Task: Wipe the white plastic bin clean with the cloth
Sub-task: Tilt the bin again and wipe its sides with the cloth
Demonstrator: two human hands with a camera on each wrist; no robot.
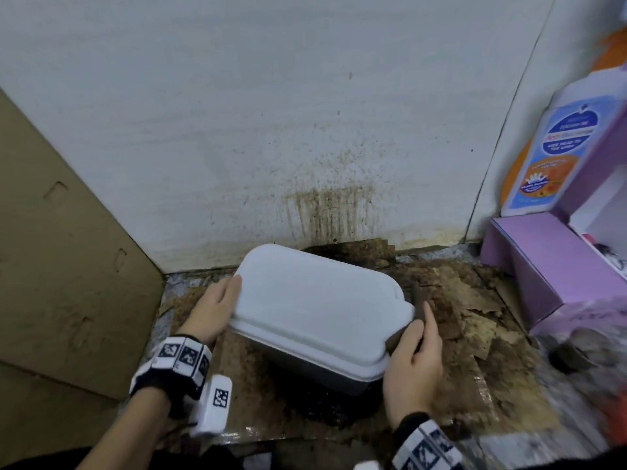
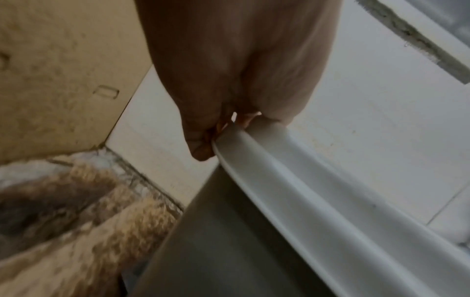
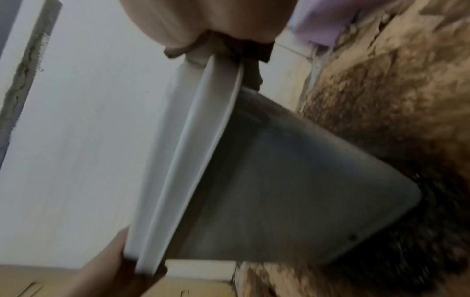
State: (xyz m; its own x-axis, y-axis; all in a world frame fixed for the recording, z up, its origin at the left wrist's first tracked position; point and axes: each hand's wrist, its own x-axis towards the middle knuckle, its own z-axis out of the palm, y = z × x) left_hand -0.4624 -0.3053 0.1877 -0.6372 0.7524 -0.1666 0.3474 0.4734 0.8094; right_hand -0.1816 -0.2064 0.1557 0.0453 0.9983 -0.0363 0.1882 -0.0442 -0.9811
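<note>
Both my hands are on the white plastic bin (image 1: 319, 300), lid on, held off the floor and tilted, in front of the stained wall (image 1: 305, 130). Left hand (image 1: 212, 308) is on the bin's left short end: thumb sits on top of the lid edge, other fingers (image 2: 201, 148) curl under the rim, so it's gripping the rim there. Right hand (image 1: 415, 359) is on the opposite end: fingers go under the lid lip next to the notched corner, index finger points forward along the edge; from the right wrist view the fingers wrap the rim, so gripping too. Something dark is pinched between my right fingers and the bin's end, can't tell what it is. Bin body below the lid reads grey, in shadow. Under it: soaked, torn brown cardboard (image 1: 458, 300) on the floor, with a dark wet patch (image 1: 322, 405) right below the bin. Flat cardboard sheet (image 1: 57, 249) leans on the left. Purple box (image 1: 549, 266) sits at right, near the wall, with a white bottle (image 1: 556, 144) with blue and orange label above it. No cloth that I can make out.
</note>
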